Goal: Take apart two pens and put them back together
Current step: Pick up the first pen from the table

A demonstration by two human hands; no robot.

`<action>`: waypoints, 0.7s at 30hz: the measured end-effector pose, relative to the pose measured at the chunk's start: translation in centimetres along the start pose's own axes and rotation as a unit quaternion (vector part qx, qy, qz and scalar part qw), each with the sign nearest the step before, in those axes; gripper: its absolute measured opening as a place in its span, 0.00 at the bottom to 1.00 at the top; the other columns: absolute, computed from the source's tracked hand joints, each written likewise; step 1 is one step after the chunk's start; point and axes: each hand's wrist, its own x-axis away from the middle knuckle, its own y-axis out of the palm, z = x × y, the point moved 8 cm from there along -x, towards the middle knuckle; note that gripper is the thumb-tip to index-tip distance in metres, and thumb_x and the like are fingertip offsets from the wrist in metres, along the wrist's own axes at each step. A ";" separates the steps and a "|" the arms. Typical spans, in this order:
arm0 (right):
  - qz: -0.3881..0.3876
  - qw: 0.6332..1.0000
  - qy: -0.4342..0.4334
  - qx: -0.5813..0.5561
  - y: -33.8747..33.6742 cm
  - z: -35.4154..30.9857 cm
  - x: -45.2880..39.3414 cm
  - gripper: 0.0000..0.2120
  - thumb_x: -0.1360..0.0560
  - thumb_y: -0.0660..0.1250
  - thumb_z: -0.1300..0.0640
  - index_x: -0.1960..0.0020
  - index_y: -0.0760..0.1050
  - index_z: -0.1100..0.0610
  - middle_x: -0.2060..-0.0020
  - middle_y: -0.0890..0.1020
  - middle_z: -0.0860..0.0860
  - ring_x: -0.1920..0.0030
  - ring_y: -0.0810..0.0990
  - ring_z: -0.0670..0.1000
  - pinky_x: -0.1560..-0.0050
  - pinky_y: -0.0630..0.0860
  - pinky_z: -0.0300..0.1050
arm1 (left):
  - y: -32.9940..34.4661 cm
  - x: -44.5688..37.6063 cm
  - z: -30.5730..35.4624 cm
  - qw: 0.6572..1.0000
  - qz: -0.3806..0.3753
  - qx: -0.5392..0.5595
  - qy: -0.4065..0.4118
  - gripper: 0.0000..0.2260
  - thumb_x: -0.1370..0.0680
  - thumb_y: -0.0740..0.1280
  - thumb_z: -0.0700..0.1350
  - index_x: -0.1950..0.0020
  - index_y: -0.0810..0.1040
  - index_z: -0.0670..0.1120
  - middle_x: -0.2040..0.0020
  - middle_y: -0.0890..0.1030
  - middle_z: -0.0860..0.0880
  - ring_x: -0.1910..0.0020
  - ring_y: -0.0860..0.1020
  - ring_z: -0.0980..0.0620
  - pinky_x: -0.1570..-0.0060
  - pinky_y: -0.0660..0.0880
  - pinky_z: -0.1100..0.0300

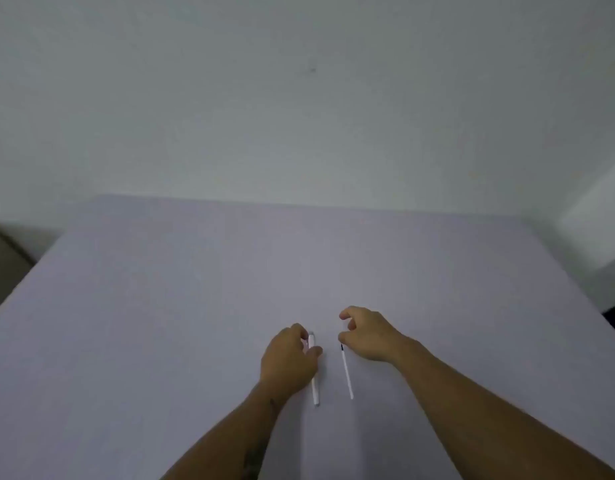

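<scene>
A white pen barrel (315, 389) lies lengthwise on the grey table (160, 306), pointing away from me. My left hand (287, 362) rests over its upper half, with thumb and fingertips closed on it near the top end. A short way to the right is a thin white pen refill (347, 374) with a dark section at its upper end. My right hand (366, 336) is curled over that upper end, thumb and forefinger pinching it, while the lower end lies on the table. A second pen is not visible.
The table's far edge meets a plain pale wall (299, 116). Its left edge drops to a dark floor area (5, 268), and its right edge runs diagonally past a white object (597, 230).
</scene>
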 end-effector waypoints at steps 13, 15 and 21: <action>-0.031 0.998 0.034 0.048 1.2 1.2 -1.2 0.24 0.23 0.64 0.52 0.27 0.68 0.51 0.34 0.76 0.54 0.39 0.77 0.54 0.42 0.75 0.45 | 2.2 -0.2 -1.5 0.985 -0.060 -0.159 -0.040 0.12 0.28 0.61 0.51 0.48 0.73 0.47 0.50 0.76 0.48 0.53 0.75 0.48 0.54 0.77 0.53; -0.037 0.998 0.032 0.046 1.3 1.0 -1.5 0.24 0.23 0.64 0.52 0.28 0.69 0.51 0.34 0.76 0.54 0.39 0.77 0.53 0.41 0.75 0.46 | 1.9 -0.3 -1.8 0.986 -0.060 -0.148 -0.052 0.09 0.29 0.61 0.49 0.51 0.73 0.47 0.51 0.75 0.48 0.54 0.75 0.48 0.56 0.76 0.55; -0.016 0.998 0.050 -0.027 2.0 0.0 -2.2 0.20 0.25 0.65 0.56 0.34 0.75 0.58 0.44 0.81 0.55 0.52 0.79 0.50 0.51 0.78 0.47 | 0.2 -0.8 -1.8 0.996 -0.051 -0.056 -0.048 0.05 0.25 0.60 0.49 0.58 0.70 0.49 0.58 0.75 0.50 0.62 0.74 0.51 0.65 0.71 0.59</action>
